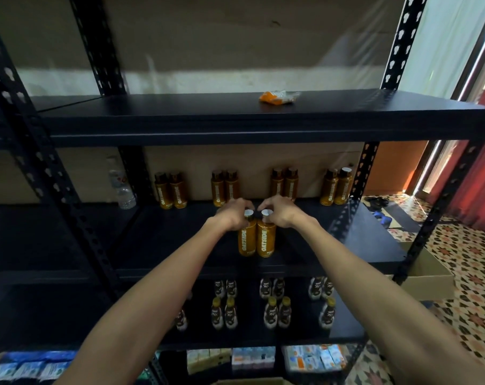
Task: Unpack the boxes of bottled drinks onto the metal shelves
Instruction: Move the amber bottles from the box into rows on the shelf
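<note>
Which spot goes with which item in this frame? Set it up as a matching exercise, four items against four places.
Items
1. orange wrapper
2. clear water bottle
3. front amber bottles
4. yellow-capped dark bottles

Places
A. lower shelf, beneath the hands
B. top shelf
C. front of the middle shelf, caps gripped by the left hand and right hand
D. middle level, far left at the back

Pairs: 1-B, 2-D, 3-C, 4-A
</note>
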A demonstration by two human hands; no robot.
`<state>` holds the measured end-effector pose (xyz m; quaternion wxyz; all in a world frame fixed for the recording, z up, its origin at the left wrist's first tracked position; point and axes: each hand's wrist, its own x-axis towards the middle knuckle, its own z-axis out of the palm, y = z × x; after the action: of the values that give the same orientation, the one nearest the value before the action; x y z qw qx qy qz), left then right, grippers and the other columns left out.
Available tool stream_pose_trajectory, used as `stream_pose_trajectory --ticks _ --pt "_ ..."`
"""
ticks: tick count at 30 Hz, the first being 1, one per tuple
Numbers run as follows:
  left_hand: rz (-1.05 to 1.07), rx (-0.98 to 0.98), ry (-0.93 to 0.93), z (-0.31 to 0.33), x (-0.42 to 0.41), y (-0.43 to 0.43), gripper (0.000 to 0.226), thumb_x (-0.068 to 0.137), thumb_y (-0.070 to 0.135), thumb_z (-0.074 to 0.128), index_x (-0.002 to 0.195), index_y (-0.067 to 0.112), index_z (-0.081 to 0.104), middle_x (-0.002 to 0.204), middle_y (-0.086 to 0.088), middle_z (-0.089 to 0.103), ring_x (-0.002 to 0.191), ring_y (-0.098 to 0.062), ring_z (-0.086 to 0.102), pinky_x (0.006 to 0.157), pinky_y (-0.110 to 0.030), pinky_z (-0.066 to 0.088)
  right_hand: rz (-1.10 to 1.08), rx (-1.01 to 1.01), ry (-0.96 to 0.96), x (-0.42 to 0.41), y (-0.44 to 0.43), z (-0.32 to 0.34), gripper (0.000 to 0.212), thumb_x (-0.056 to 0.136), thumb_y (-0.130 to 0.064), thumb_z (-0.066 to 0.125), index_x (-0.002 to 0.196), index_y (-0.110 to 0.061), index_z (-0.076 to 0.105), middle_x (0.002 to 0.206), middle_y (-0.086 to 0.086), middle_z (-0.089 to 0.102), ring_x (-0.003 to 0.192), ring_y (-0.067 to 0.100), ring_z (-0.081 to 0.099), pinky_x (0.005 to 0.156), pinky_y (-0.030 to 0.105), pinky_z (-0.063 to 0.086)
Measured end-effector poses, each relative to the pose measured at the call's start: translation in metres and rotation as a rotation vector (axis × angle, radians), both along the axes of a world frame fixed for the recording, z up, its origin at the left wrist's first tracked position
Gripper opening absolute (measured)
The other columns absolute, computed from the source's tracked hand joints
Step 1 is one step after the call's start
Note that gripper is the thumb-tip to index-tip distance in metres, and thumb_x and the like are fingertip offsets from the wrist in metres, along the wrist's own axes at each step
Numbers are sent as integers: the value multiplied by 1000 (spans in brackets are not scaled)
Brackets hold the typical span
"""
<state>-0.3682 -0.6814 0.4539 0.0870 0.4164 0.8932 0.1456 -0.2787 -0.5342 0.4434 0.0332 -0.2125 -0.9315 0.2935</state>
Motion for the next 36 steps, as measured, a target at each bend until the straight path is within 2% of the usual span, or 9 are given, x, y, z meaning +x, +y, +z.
stream_pose_trajectory --ticks 4,7,13,16,19,23,30,33,36 --pt "1 47 -39 -4 1 0 52 90 15 69 137 28 53 138 -4 51 123 -24 53 93 -36 51 14 -56 83 8 1 -5 36 89 -8 73 121 -24 69 136 2 60 128 21 55 97 28 47" --pt "33 135 -145 -11 -3 -4 76 86 11 73 150 30 37 145 -4 48 129 -23 51 99 -37 50 24 -69 95 11 -1 -5 41 90 -6 73 127 -22 67 139 1 58 129 19 53 96 25 44" --pt "265 527 -404 -44 8 -13 100 69 27 89 150 27 30 143 -6 44 128 -26 49 103 -44 49 -133 -438 355 36 0 -32 85 79 -26 86 151 -31 41 150 2 45 138 22 44 108 36 42" --pt "340 535 -458 -67 14 -12 84 69 39 88 138 22 43 131 -5 54 121 -23 55 102 -41 49 -217 -517 286 46 -6 -66 79 82 -31 83 150 -27 42 148 5 48 134 25 50 103 35 46" --pt "347 615 -490 -78 17 -10 59 77 30 84 126 19 53 108 3 63 112 -19 62 95 -33 51 -198 -475 265 45 -16 -89 59 90 -19 75 142 -22 46 130 2 61 122 18 58 87 22 47" --pt "381 684 -497 -87 6 -16 56 76 28 85 124 21 57 112 2 68 109 -18 64 98 -40 53 -214 -391 247 29 -21 -88 38 93 -12 71 123 -22 50 98 -14 59 104 11 61 85 21 46" --pt "464 690 -443 -86 -36 -54 51 80 22 82 126 17 60 117 -2 69 110 -18 64 99 -36 52 -90 -306 145 -28 -43 -88 37 87 -27 79 116 -29 58 108 -3 66 116 22 60 102 42 50" --pt "496 670 -357 -84 -59 -78 53 80 25 82 127 17 62 121 -3 69 115 -19 63 104 -39 48 -20 -305 140 -56 -66 -81 39 89 -24 77 125 -20 60 114 1 63 117 20 58 102 34 47" --pt "530 662 -347 -86 -83 -107 57 81 29 81 133 17 59 123 -2 69 117 -18 61 102 -29 46 25 -299 144 -85 -90 -81 43 89 -21 76 128 -13 60 119 6 66 111 16 61 89 20 45"
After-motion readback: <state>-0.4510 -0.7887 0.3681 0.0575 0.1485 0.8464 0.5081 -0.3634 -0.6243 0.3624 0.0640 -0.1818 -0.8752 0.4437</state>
